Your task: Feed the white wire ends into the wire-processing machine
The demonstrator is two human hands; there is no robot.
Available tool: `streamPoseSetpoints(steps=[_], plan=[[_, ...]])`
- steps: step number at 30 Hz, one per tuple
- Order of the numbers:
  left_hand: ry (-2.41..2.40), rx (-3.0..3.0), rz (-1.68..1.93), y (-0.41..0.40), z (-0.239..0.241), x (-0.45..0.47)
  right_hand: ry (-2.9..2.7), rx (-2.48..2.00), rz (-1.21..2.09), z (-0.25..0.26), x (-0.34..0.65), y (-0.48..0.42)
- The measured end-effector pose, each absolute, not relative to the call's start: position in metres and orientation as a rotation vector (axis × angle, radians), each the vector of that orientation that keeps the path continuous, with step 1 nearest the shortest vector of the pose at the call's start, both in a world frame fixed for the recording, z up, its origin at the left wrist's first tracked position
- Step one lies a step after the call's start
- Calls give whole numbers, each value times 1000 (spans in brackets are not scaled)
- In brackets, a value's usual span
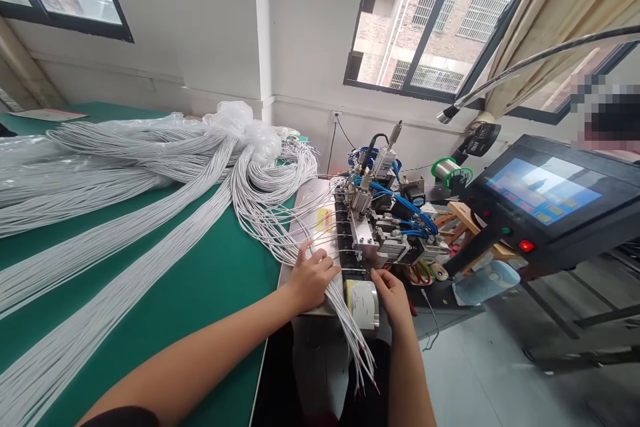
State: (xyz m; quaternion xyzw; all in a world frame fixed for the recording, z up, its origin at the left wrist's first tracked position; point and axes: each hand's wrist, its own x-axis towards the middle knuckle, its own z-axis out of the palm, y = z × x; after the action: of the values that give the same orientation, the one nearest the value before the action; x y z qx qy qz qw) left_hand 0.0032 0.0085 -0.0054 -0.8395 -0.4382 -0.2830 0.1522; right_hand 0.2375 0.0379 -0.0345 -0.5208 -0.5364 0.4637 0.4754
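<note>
My left hand [313, 278] rests over a bundle of thin white cables [345, 313] at the near end of a metal plate. Its fingers are closed on a single white cable [353, 270] that runs right to the machine's black feed strip. My right hand [393, 293] pinches at the far end of that same cable, thumb and finger together; the tip is too small to make out. The cable machine [363, 227], with blue air tubes and metal cylinders, stands just beyond both hands. Several cables lie across its strip. Loose bundle ends with reddish tips hang over the front edge.
Long bundles of white cable [150, 260] cover the green table [225, 300] at left, partly in clear plastic. A roll with a white label [363, 303] sits between my hands. At right are a touchscreen panel [545, 190], a solder wire spool [450, 172] and a bent lamp arm [525, 63].
</note>
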Motion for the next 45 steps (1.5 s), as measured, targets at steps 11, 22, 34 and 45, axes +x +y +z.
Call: streamPoseSetpoints(steps=[11,22,34,45], plan=[[-1265,-2386,-889,6,-4,2,-2154,-1233,920,38,253,-38],[-1234,-2411,-864,8,-7,0,-2234,-1214,835,40,240,-49],[-1125,-2368,-944,6,1,1,-1702,-1276,698,14,244,15],[-1083,-2409,-889,9,1,3,-1609,-1172,1013,6,249,24]])
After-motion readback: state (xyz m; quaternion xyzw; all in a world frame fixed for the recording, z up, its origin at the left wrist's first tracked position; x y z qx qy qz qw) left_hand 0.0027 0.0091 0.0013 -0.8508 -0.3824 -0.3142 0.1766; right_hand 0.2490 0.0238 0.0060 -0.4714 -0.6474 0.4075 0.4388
